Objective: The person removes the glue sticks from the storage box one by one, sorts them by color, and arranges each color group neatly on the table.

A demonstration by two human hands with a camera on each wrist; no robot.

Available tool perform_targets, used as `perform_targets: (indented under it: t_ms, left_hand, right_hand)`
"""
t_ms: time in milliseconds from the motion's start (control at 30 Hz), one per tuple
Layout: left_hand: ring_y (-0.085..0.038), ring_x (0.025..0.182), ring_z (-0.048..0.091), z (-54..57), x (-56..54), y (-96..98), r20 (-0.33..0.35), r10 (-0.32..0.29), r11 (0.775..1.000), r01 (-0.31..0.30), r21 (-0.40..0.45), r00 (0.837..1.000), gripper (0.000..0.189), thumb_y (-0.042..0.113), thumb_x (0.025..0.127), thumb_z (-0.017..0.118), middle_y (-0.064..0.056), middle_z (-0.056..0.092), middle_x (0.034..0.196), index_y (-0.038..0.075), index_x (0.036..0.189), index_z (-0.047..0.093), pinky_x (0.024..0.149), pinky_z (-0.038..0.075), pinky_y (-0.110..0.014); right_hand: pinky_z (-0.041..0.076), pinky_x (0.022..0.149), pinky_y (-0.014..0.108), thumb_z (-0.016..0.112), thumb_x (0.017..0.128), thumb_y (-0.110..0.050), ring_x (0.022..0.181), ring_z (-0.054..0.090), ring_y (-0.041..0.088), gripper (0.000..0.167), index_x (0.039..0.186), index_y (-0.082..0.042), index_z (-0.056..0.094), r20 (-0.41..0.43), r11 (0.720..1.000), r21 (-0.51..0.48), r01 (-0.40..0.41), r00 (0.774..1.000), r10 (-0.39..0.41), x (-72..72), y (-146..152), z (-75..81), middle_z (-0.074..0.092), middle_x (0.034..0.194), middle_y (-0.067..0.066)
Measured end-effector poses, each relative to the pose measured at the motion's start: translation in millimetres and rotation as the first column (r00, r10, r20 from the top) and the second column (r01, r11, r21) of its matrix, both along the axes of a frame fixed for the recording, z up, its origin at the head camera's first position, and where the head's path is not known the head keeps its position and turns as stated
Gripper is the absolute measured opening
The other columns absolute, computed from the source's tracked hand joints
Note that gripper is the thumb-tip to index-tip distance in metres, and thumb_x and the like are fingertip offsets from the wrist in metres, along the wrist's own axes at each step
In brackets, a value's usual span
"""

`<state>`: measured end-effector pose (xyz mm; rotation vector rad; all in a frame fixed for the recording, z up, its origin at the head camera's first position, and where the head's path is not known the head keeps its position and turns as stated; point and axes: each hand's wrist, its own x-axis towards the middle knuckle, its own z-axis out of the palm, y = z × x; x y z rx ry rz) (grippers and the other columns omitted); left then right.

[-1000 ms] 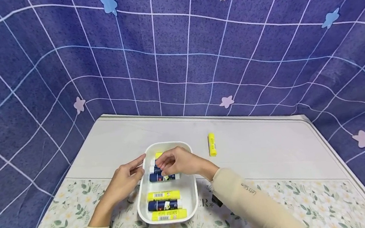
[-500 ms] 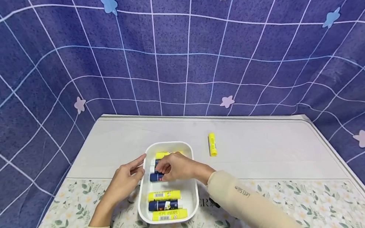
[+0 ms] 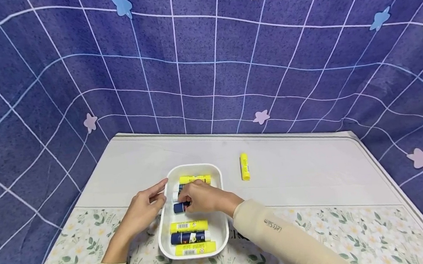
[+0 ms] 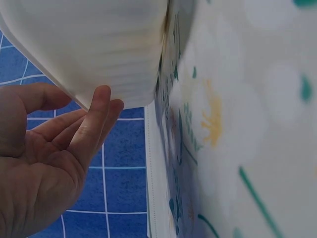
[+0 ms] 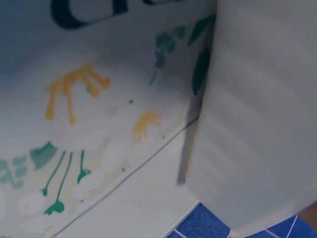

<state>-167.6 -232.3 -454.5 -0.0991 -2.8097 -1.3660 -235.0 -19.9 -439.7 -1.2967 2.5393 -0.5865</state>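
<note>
In the head view, a white tray (image 3: 218,222) holds yellow and dark blue glue sticks. My right hand (image 3: 203,196) reaches over its far half and pinches a dark blue glue stick (image 3: 180,207), covering most of it. Partly hidden under the same hand, a white end (image 3: 175,196) of another stick shows. My left hand (image 3: 144,208) rests against the tray's left side with fingers extended. From the left wrist, the fingers of my left hand (image 4: 59,144) touch the outer tray wall (image 4: 99,54). The right wrist view shows the tray's outside (image 5: 257,119), not the fingers.
One yellow glue stick (image 3: 244,167) lies on the table right of the tray. Across the tray's near end lie a yellow stick (image 3: 188,226), a blue one (image 3: 190,237) and another yellow one (image 3: 195,249). A purple grid curtain (image 3: 198,77) hangs behind the table (image 3: 308,169).
My right hand has lowered into the tray and closed on the dark blue glue stick, which has shifted slightly toward the near end. My left hand stays at the tray's side.
</note>
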Motion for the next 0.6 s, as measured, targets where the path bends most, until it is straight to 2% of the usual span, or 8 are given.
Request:
perform_targets:
  t_ms: [100,200,433,600]
  left_hand:
    - [-0.037,0.125,0.066,0.0,1.3,-1.3,0.003,-0.003,1.000,0.003,0.004,1.000,0.051,0.015,0.104,0.056,-0.019,0.067,0.138,0.015,0.155,0.050,0.085,0.057,-0.029]
    - [-0.038,0.126,0.066,1.0,1.2,-0.9,0.001,-0.008,1.000,0.008,0.009,1.000,0.051,0.014,0.104,0.056,-0.020,0.067,0.138,0.014,0.155,0.050,0.086,0.058,-0.032]
    - [-0.039,0.127,0.065,-0.1,1.1,-0.6,-0.001,-0.004,1.000,0.004,0.004,1.000,0.051,0.014,0.104,0.055,-0.020,0.065,0.141,0.014,0.155,0.050,0.097,0.058,-0.044]
    - [-0.040,0.127,0.065,-0.6,1.8,-1.0,-0.004,-0.007,1.000,0.007,0.012,1.000,0.051,0.014,0.104,0.055,-0.019,0.065,0.141,0.014,0.155,0.050,0.102,0.057,-0.051]
  right_hand:
    - [0.053,0.092,0.013,0.083,0.088,-0.015,0.101,0.067,0.003,0.030,0.117,-0.014,0.079,-0.071,0.999,0.034,-0.014,0.997,0.016,2.5,-2.2,-2.2,0.077,0.114,-0.004]
    - [0.053,0.096,0.015,0.082,0.088,-0.015,0.105,0.067,0.004,0.029,0.117,-0.014,0.079,-0.102,0.999,0.045,-0.016,0.995,0.020,3.6,-2.0,-3.0,0.076,0.115,-0.004]
    - [0.053,0.098,0.016,0.081,0.088,-0.016,0.106,0.068,0.005,0.031,0.119,-0.014,0.078,-0.099,0.999,0.038,-0.007,0.995,0.010,5.2,0.4,-3.0,0.076,0.117,-0.004]
    - [0.053,0.085,0.011,0.079,0.089,-0.013,0.093,0.066,0.002,0.026,0.115,-0.013,0.079,-0.047,0.999,-0.050,0.005,0.999,-0.008,4.0,2.5,-4.3,0.077,0.111,-0.002]
